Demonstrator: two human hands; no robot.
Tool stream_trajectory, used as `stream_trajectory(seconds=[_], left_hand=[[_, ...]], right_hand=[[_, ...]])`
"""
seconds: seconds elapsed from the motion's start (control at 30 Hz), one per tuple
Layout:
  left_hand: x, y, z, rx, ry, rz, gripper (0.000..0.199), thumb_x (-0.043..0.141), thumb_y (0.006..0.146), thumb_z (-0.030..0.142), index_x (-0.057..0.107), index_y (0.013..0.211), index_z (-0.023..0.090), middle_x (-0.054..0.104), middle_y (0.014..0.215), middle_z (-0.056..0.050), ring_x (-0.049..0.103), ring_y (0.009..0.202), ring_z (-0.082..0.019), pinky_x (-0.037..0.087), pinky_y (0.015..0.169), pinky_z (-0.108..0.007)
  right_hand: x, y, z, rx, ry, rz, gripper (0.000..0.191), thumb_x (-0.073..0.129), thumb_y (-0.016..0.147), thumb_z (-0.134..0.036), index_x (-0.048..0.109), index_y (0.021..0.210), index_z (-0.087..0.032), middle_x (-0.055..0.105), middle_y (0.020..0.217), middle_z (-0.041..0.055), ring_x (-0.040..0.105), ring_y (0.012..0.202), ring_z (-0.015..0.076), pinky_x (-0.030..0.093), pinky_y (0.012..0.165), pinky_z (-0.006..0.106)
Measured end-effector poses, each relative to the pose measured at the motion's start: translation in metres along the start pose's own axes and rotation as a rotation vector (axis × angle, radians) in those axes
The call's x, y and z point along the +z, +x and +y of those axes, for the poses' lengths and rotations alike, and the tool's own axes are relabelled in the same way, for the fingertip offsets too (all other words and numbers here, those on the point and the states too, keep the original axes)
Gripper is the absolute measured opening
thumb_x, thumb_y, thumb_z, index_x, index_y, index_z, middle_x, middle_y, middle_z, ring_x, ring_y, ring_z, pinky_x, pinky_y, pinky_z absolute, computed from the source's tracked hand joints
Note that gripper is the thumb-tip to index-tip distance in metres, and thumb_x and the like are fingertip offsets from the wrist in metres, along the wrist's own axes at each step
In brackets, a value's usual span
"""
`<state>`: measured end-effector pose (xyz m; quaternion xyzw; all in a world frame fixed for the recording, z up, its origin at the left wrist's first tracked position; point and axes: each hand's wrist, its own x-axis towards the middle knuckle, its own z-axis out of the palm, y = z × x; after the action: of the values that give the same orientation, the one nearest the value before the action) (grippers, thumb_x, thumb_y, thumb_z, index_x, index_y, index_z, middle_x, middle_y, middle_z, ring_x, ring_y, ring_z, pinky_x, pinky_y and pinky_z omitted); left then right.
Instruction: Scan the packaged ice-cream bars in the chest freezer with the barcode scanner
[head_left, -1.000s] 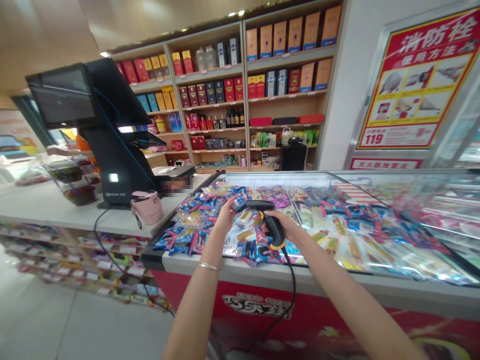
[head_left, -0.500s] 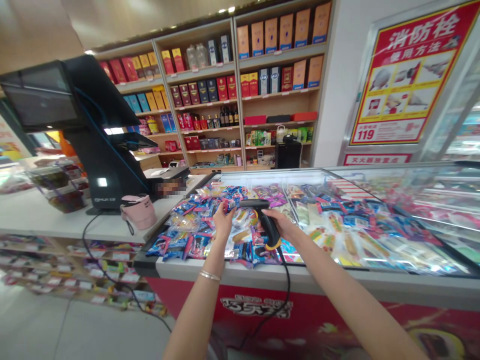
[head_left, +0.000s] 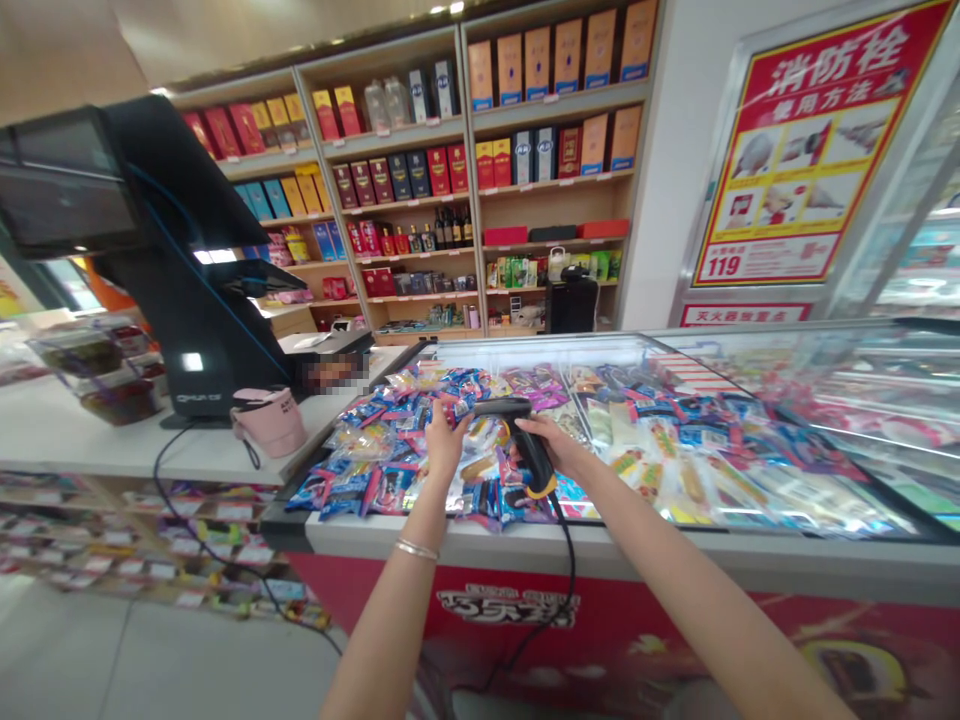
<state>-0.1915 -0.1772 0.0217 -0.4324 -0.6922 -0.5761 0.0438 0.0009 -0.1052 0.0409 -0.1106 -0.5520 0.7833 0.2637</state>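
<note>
My right hand (head_left: 553, 443) is closed around the grip of a black and yellow handheld barcode scanner (head_left: 537, 462), whose head points left toward my other hand. A black cable runs down from its handle over the freezer's front. My left hand (head_left: 444, 442), with a silver bangle on the wrist, pinches a small blue and red wrapped packet (head_left: 459, 409) just in front of the scanner head; the fingers hide part of it. Below both hands, many wrapped ice creams (head_left: 390, 488) lie in the chest freezer (head_left: 352, 540).
Left of the freezer stands a white counter (head_left: 202, 445) with a black checkout terminal (head_left: 195, 350), a pink cup (head_left: 270, 422) and stacked food tubs (head_left: 112, 375). Shelves of boxed bottles (head_left: 405, 180) line the back wall. A red fire hydrant poster (head_left: 817, 150) hangs at right.
The view has shifted slightly, so the scene sits a little further left. Both hands keep their holds on the packet and scanner, with almost no movement between them.
</note>
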Motion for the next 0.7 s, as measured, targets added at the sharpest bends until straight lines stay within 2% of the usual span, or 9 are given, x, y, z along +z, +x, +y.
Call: stream_trajectory(seconds=[0.17,0.3,0.5,0.6,0.7], left_hand=[[0.0000,-0.0005,0.0027,-0.058,-0.029,0.040,0.039,0.070,0.068,0.036,0.053,0.100,0.022,0.053,0.059,0.004,0.053,0.056,-0.016,0.038,0.062,-0.025],[-0.0001,0.0013,0.0030,-0.109,-0.126,0.058,0.028,0.061,0.077,0.044,0.055,0.093,0.023,0.048,0.055,0.004,0.053,0.058,-0.017,0.040,0.067,-0.027],[0.0002,0.0061,0.0014,-0.181,-0.344,0.078,0.020,0.049,0.084,0.040,0.056,0.083,0.022,0.063,0.081,-0.002,0.058,0.082,-0.018,0.042,0.078,-0.027],[0.0002,0.0067,0.0014,-0.170,-0.425,0.044,0.019,0.049,0.084,0.035,0.060,0.086,0.020,0.068,0.092,-0.004,0.060,0.092,-0.018,0.042,0.085,-0.028],[-0.0001,0.0067,0.0018,-0.151,-0.435,0.018,0.028,0.048,0.084,0.036,0.067,0.094,0.019,0.069,0.103,-0.005,0.058,0.104,-0.019,0.039,0.094,-0.030]], right_hand=[[0.0018,-0.0018,-0.0018,0.000,-0.015,-0.026,0.026,0.070,0.071,-0.036,0.057,0.084,-0.017,0.067,0.062,0.0036,0.064,0.052,0.0175,0.055,0.052,0.031],[0.0051,-0.0040,-0.0043,-0.016,-0.025,-0.030,0.028,0.071,0.070,-0.036,0.057,0.084,-0.017,0.067,0.062,0.0030,0.064,0.051,0.0175,0.054,0.050,0.029],[0.0052,-0.0042,-0.0048,-0.006,-0.026,-0.036,0.027,0.070,0.071,-0.035,0.059,0.086,-0.016,0.067,0.062,0.0032,0.064,0.051,0.0163,0.053,0.050,0.027],[0.0016,-0.0027,-0.0023,0.002,-0.040,-0.058,0.026,0.069,0.073,-0.036,0.060,0.086,-0.015,0.066,0.061,0.0036,0.064,0.052,0.0163,0.054,0.052,0.028],[-0.0005,-0.0019,-0.0008,-0.001,-0.033,-0.057,0.025,0.069,0.074,-0.035,0.059,0.088,-0.016,0.066,0.061,0.0026,0.064,0.053,0.0161,0.055,0.053,0.028]])
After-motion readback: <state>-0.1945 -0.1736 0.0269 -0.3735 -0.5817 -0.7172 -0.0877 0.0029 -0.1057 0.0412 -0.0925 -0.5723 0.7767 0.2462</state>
